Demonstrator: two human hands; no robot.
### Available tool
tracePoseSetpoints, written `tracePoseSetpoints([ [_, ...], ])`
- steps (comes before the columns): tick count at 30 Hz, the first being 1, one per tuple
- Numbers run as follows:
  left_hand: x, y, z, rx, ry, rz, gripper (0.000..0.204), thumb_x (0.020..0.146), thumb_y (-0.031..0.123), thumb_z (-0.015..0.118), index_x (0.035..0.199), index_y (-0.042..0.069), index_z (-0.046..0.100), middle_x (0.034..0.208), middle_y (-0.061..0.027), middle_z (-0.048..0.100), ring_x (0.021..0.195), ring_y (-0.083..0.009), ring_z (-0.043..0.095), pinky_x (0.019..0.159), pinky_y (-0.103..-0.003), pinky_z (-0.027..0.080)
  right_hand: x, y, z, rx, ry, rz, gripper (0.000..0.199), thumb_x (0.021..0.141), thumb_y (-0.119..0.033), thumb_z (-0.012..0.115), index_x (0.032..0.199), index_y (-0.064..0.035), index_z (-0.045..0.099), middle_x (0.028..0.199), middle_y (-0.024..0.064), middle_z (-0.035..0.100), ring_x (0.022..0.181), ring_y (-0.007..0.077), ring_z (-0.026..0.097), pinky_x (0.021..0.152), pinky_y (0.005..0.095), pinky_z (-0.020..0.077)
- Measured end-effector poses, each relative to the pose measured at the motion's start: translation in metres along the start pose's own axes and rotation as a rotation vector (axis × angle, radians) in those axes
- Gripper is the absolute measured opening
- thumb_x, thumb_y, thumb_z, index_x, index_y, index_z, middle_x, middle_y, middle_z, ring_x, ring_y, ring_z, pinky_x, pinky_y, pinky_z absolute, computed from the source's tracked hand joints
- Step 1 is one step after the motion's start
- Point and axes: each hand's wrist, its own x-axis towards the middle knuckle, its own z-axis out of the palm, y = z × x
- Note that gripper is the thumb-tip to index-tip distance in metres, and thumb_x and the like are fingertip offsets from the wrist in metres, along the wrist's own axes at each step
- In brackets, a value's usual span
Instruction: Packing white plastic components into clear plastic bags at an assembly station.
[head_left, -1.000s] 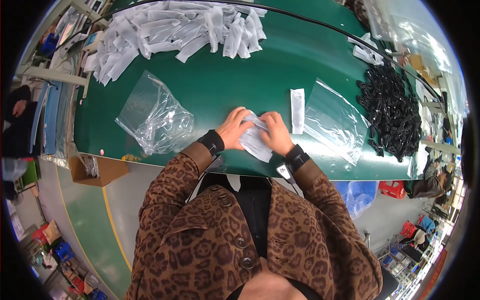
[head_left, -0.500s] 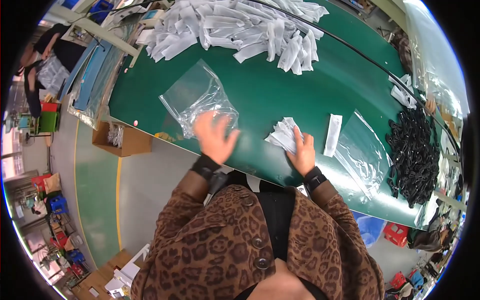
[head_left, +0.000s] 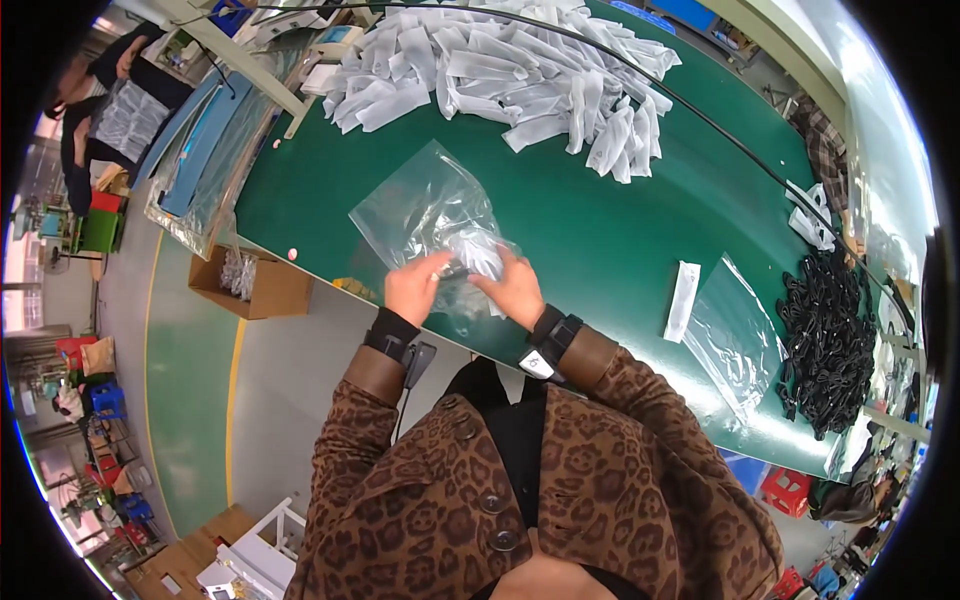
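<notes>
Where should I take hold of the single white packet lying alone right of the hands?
Pinch the white packet across its narrow width near the lower end, coming from the table's near edge with the right hand. It lies flat, long and slim, and apart from the clear bag beside it.

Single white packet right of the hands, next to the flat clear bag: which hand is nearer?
Right. The right hand is at the clear bag, apart from the single white packet across bare green table. The left hand sits farther left.

Both hands, left (head_left: 415,288) and right (head_left: 513,290), grip a clear plastic bag (head_left: 430,210) on the green table (head_left: 600,220).
</notes>
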Motion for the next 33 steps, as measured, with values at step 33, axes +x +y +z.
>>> tracePoseSetpoints([
  [33,0.001,0.019,-0.067,-0.285,0.004,0.313,0.043,0.076,-0.002,0.068,0.118,0.0,0.06,0.076,-0.0079,0.059,0.065,-0.0211,0.057,0.058,-0.032,0.047,0.101,0.038,-0.16,-0.49,0.764,-0.116,0.03,0.079,-0.031,0.07,0.101,-0.0105,0.067,0.106,0.014,0.064,0.098,0.036,0.06,0.08,0.047,0.049],
])
